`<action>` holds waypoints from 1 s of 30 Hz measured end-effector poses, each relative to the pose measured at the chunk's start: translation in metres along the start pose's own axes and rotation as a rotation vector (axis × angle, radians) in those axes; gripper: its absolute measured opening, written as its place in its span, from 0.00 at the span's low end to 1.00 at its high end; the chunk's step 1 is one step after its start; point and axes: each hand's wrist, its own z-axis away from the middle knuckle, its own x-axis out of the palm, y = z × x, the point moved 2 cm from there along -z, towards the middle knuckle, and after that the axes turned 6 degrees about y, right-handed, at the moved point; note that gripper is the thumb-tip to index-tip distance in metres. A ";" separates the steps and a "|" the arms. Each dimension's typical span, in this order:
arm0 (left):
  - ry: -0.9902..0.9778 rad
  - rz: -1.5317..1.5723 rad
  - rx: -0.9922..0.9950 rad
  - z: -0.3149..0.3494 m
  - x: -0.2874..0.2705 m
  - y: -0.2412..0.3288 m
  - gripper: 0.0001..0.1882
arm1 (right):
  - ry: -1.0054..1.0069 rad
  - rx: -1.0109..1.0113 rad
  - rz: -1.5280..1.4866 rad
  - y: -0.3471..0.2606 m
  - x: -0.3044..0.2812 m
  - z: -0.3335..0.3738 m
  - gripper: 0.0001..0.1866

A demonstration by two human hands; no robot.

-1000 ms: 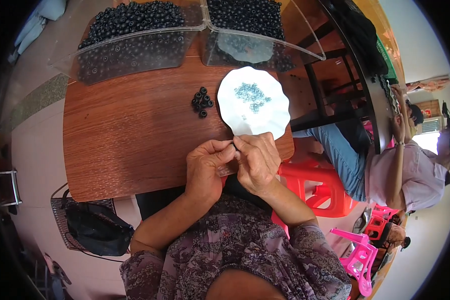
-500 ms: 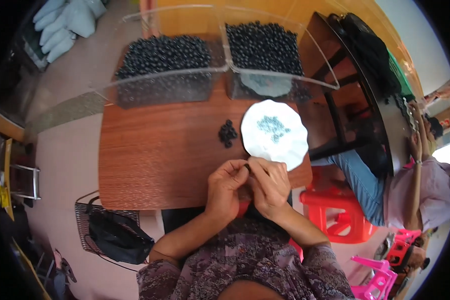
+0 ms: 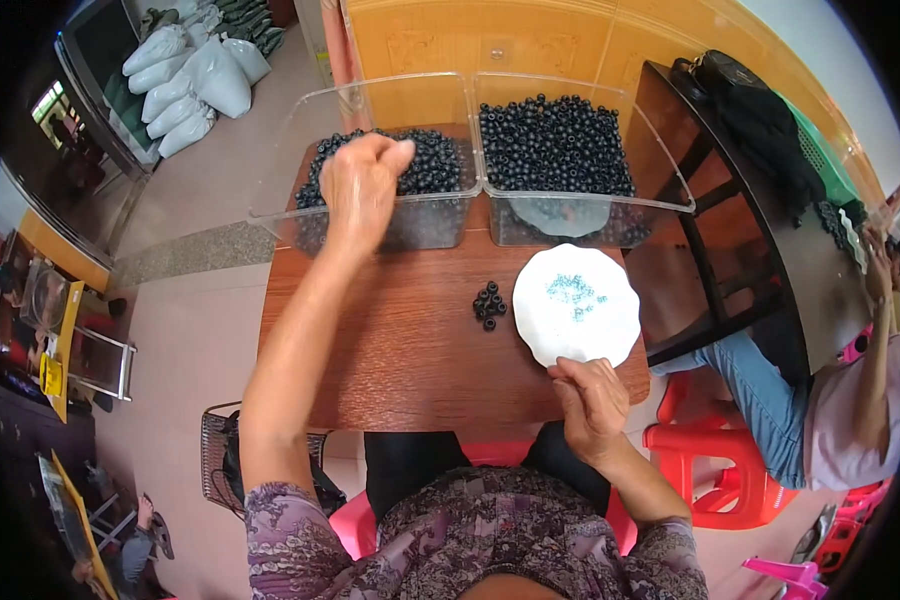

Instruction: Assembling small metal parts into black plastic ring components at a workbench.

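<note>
Plate as landmark: white, scalloped (image 3: 610, 335), right rim at or very near the right edge of the wood-grain tabletop (image 3: 370, 350); near rim just short of the front edge. Widest run of open wood: left of plate, out to the tabletop's left edge. Beyond the right edge, right of plate: dark table (image 3: 810, 300); red plastic stool (image 3: 720, 450) lower down.

Just left of plate, a loose cluster of black ring-shaped beads (image 3: 488, 306), apart from the rim. Cluster's long axis runs roughly far to near; several holes face up.

Left hand (image 3: 360, 185) beyond plate and well left, over the bin there, fingers curled in; cannot tell whether anything is gripped. Right hand (image 3: 598, 405) at plate's near rim, fingers bent, thumb and forefinger drawn together; contents hidden, contact with rim uncertain.

Containers: left clear bin (image 3: 425, 105), beyond and left of plate, partly filled with black beads (image 3: 435, 160). Right clear bin (image 3: 590, 197), directly beyond plate, also holds black beads. Plate carries tiny pale-teal pieces (image 3: 572, 292) around its middle, shape too small to tell.
</note>
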 end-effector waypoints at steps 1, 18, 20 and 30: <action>0.013 -0.097 0.064 -0.009 0.002 -0.006 0.16 | 0.002 -0.001 -0.004 -0.001 -0.004 -0.002 0.16; -0.101 0.650 0.292 0.120 -0.113 0.119 0.21 | -0.321 0.059 2.111 -0.138 -0.054 -0.082 0.17; -0.140 0.654 0.255 0.140 -0.113 0.118 0.20 | -0.355 0.078 2.213 -0.135 -0.067 -0.068 0.17; -0.143 0.678 0.190 0.198 -0.196 0.052 0.18 | -0.222 0.057 2.748 -0.154 -0.072 -0.057 0.17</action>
